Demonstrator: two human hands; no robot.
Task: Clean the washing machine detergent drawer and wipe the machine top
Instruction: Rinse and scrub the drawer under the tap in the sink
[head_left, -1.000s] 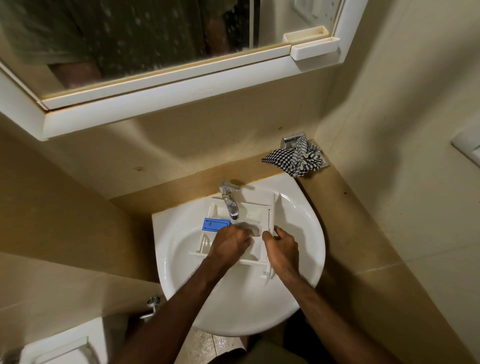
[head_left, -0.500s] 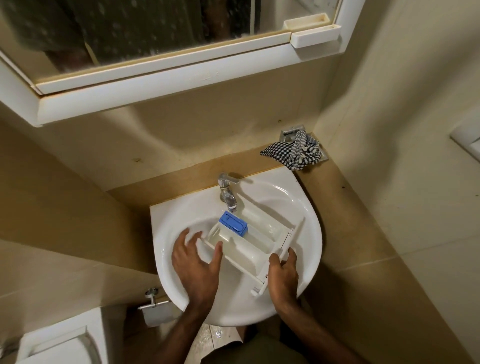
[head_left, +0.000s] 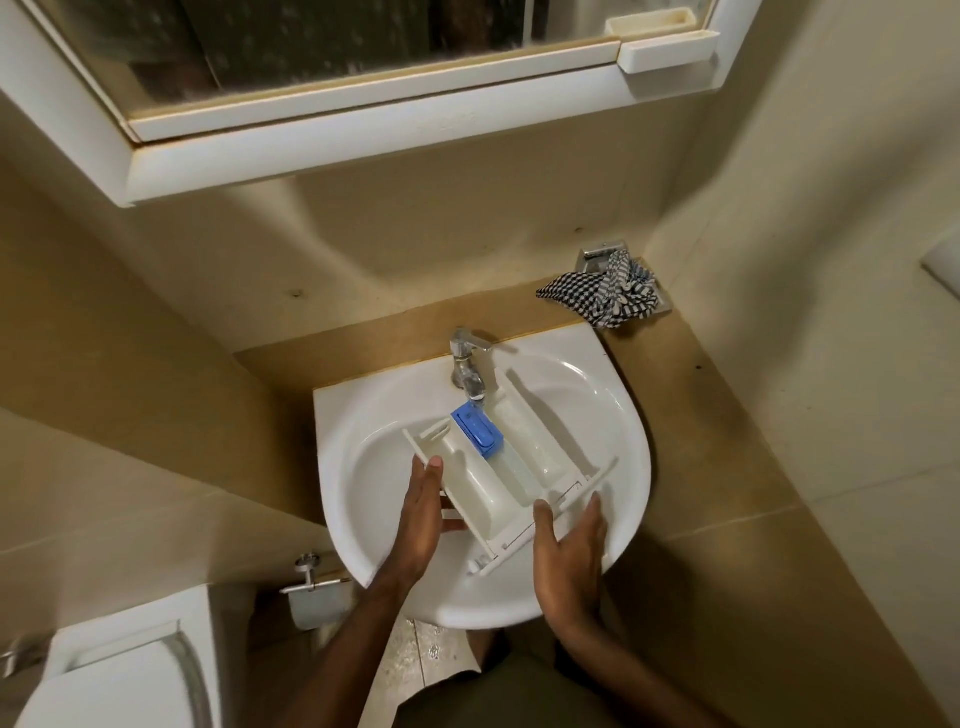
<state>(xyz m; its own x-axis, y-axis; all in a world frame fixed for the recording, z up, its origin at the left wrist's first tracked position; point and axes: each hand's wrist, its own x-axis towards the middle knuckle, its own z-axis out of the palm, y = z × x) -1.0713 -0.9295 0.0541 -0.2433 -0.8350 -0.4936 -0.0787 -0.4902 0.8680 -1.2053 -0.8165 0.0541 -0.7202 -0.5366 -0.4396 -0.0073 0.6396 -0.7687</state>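
Rinsing step: your left hand (head_left: 423, 512) and right hand (head_left: 569, 551) clasp the drawer (head_left: 506, 467) in the sink (head_left: 363, 415), under the tap (head_left: 467, 366). Next, likely water.

White drawer (head_left: 511, 475), blue insert (head_left: 477, 432), black-and-white checked cloth (head_left: 602, 295)

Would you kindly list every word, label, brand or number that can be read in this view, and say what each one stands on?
None can be read.
Blue insert in the detergent drawer: raised marks, too small and blurred to read.
Tap, sink, checked cloth, mirror cabinet: no lettering visible.
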